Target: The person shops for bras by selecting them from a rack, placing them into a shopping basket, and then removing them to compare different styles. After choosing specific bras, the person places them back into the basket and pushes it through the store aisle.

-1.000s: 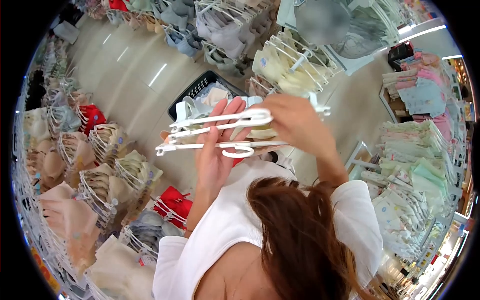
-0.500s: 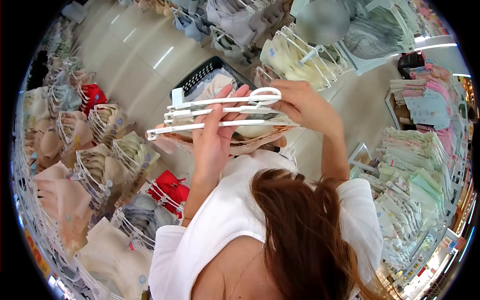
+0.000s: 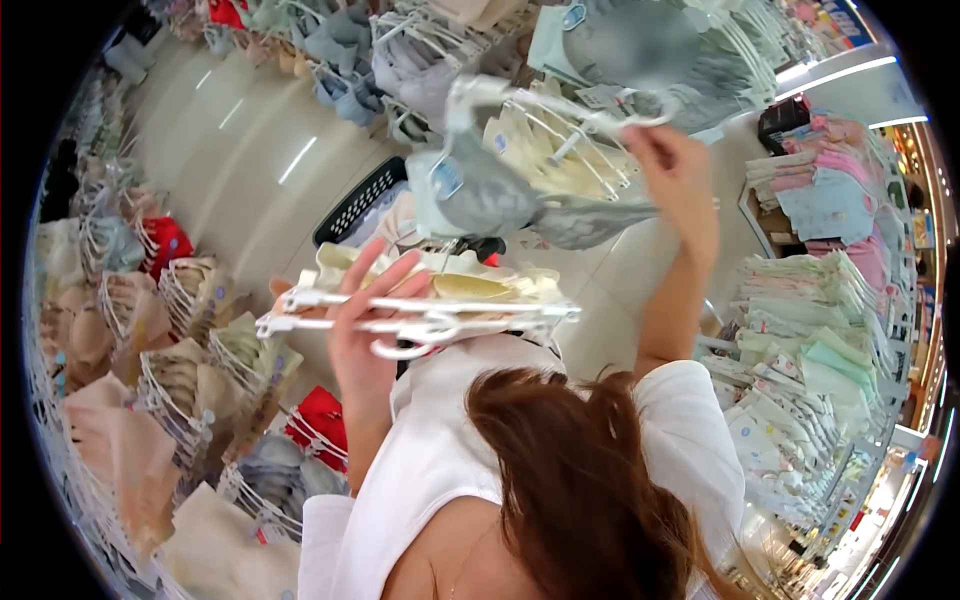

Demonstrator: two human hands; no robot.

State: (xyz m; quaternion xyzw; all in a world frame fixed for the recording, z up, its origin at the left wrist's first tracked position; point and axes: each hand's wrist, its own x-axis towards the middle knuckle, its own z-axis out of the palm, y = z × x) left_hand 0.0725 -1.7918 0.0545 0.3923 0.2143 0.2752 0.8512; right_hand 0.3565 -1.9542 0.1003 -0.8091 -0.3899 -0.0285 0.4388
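My right hand [image 3: 675, 165] is raised and closed on the end of a white hanger [image 3: 590, 118]. A grey bra [image 3: 490, 188] with a pale tag hangs from that hanger, slightly blurred. Lower and to the left, my left hand [image 3: 372, 315] holds several white hangers [image 3: 480, 322] in a stack, its fingers long across them. Pale yellow and peach bras hang on these; the yellow bra [image 3: 470, 287] lies on the far side. My left thumb's grip is partly hidden by the hangers.
A black basket [image 3: 345, 212] with garments stands on the tiled floor [image 3: 250, 130] ahead. Racks of bras [image 3: 120, 430] line the left, and more grey bras [image 3: 730, 60] hang at the far side. Packed pale garments [image 3: 800, 370] fill the right-hand rack. Light yellow bras [image 3: 540, 150] hang beyond my right hand.
My right hand has moved up and away from the stack and now holds a hanger with the grey bra. The stack in my left hand has come lower and nearer my body.
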